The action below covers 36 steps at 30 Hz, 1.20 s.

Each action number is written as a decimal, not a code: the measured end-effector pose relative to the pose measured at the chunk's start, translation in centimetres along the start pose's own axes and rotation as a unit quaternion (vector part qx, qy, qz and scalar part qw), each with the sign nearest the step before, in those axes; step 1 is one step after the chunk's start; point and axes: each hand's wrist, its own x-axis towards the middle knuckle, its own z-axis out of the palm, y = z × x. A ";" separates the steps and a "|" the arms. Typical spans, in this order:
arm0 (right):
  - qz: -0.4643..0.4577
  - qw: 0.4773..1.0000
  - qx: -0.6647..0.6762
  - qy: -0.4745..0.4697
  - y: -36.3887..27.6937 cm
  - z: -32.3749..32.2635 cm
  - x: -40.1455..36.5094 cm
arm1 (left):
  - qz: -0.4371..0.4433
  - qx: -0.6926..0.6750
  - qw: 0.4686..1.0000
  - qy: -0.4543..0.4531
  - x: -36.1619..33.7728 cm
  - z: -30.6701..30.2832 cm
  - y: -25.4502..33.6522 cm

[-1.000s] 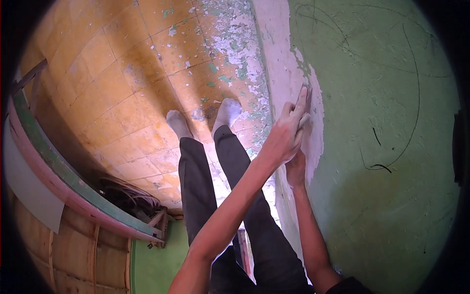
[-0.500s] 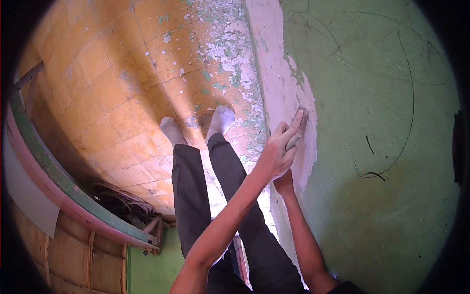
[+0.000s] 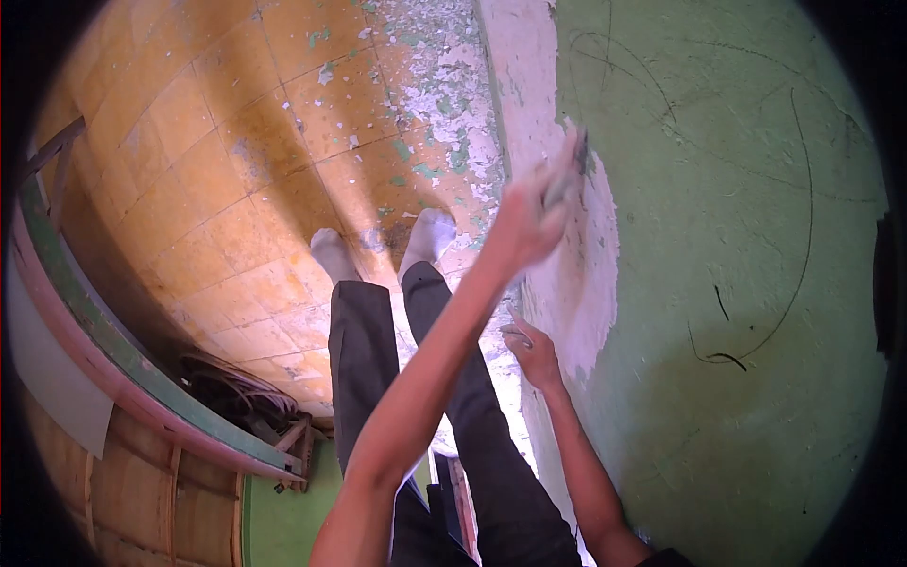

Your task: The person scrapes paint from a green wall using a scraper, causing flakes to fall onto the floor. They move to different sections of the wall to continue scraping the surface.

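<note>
Over the stripped wall patch (image 3: 597, 255), the left hand (image 3: 532, 219), blurred, grips a scraper-like tool (image 3: 581, 149), its tip near the green paint (image 3: 746, 227). Below, the right hand (image 3: 536, 357) shows curled fingers; contents cannot be determined. Paint flakes (image 3: 444, 104) litter the tiled floor (image 3: 236, 217).

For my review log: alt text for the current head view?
A person's left hand, blurred, holds a tool by a pale patch on a green wall; the right hand is nearer the body. Flakes litter the floor.
</note>
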 end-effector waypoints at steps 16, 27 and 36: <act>0.030 0.999 0.003 -0.019 2.4 -0.2 -0.1 | -0.026 -0.039 0.999 -0.016 -1.7 0.7 -0.4; 0.020 0.998 0.032 -0.042 3.0 0.1 -0.1 | 0.001 0.009 1.000 -0.007 -0.2 0.1 -3.3; 0.025 0.997 0.042 -0.053 3.1 0.0 -0.1 | -0.160 -0.037 0.985 -0.052 4.2 -1.5 -3.1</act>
